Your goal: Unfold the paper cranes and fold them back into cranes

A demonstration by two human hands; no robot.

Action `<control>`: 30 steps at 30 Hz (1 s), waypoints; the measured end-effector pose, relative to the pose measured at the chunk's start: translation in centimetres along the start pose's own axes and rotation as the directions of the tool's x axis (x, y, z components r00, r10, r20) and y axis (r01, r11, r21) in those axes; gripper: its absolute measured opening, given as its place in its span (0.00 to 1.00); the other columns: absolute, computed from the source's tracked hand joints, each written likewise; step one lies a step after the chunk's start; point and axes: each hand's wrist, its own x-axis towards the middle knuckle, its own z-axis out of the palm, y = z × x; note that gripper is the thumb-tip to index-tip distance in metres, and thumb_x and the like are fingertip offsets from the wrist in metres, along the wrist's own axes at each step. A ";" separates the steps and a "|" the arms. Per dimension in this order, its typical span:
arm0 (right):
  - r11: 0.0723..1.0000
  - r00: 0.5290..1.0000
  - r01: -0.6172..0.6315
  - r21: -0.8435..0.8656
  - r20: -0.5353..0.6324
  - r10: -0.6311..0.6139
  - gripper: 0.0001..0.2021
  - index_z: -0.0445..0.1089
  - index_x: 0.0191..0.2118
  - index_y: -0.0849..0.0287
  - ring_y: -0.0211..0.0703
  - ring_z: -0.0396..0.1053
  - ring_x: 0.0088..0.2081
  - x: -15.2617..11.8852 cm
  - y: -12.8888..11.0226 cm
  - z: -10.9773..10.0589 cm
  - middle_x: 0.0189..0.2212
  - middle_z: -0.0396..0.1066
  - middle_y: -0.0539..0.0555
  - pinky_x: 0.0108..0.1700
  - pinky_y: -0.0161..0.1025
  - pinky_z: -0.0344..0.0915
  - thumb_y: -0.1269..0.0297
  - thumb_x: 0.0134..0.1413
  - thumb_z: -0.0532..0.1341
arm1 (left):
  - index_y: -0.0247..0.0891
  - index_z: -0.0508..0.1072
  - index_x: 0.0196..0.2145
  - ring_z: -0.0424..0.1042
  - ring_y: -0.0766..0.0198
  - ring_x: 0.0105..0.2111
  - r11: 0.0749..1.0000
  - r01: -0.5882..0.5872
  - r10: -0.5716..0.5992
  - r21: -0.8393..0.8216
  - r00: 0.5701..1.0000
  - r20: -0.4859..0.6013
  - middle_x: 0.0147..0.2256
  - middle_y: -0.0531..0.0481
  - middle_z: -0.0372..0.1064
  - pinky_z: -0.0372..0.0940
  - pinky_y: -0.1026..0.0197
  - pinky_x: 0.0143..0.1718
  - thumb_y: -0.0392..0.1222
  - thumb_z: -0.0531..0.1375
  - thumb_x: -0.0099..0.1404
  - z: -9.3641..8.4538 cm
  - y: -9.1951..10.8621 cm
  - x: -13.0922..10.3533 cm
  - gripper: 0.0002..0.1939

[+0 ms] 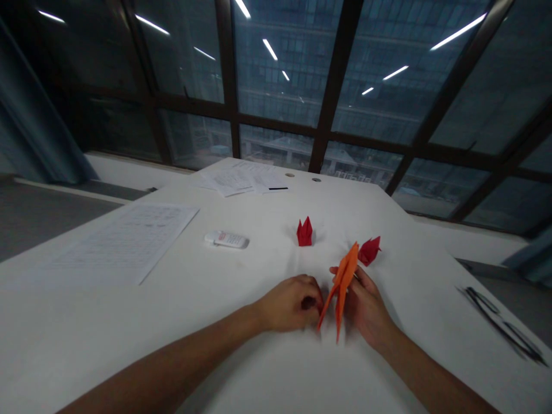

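Note:
A folded sheet of orange origami paper [344, 273] is held up off the table, its two narrow strips pointing down toward me. My right hand [366, 305] grips it from the right, with the fingers partly hidden behind the paper. Closed in a pinch, my left hand [297, 303] meets the lower end of the left strip; its exact fingertip contact is blurred. Just beyond my right hand lies a red origami piece [370, 250], tilted on its side. Another red origami piece [305, 232] stands upright farther back, its two points up.
On the white table [259, 368], a white oblong item [227, 239] with print lies left of centre. Printed sheets [129, 241] cover the left side, and more papers [241, 177] with a dark pen [278, 188] lie at the back. Eyeglasses [504, 325] rest near the right edge.

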 end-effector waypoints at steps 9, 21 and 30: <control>0.986 0.973 0.018 -0.168 0.229 0.022 0.12 0.71 0.40 0.54 0.40 0.68 0.35 -1.1 0.6 0.4 0.34 0.71 0.49 0.40 0.37 0.66 0.54 0.60 0.69 | 0.34 0.73 0.33 0.66 0.65 0.32 0.925 0.094 -0.146 -0.368 0.982 -0.116 0.31 0.50 0.68 0.62 0.63 0.37 0.61 0.52 0.74 -0.5 0.2 0.0 0.27; 0.925 0.963 0.107 -0.366 0.271 -0.004 0.14 0.64 0.42 0.52 0.40 0.69 0.35 -1.4 1.6 0.3 0.36 0.70 0.47 0.38 0.38 0.63 0.52 0.62 0.68 | 0.30 0.75 0.38 0.70 0.63 0.33 0.851 0.187 -0.299 -0.491 0.941 -0.160 0.34 0.47 0.73 0.67 0.62 0.37 0.60 0.65 0.65 -0.1 -0.4 0.5 0.25; 0.894 0.934 0.163 -0.418 0.356 -0.004 0.12 0.65 0.38 0.54 0.41 0.68 0.36 -1.4 1.9 0.3 0.33 0.68 0.48 0.40 0.40 0.64 0.54 0.64 0.66 | 0.33 0.71 0.35 0.68 0.68 0.23 0.807 0.224 -0.317 -0.547 0.945 -0.080 0.25 0.52 0.69 0.62 0.67 0.24 0.65 0.60 0.68 -0.8 -0.1 0.1 0.27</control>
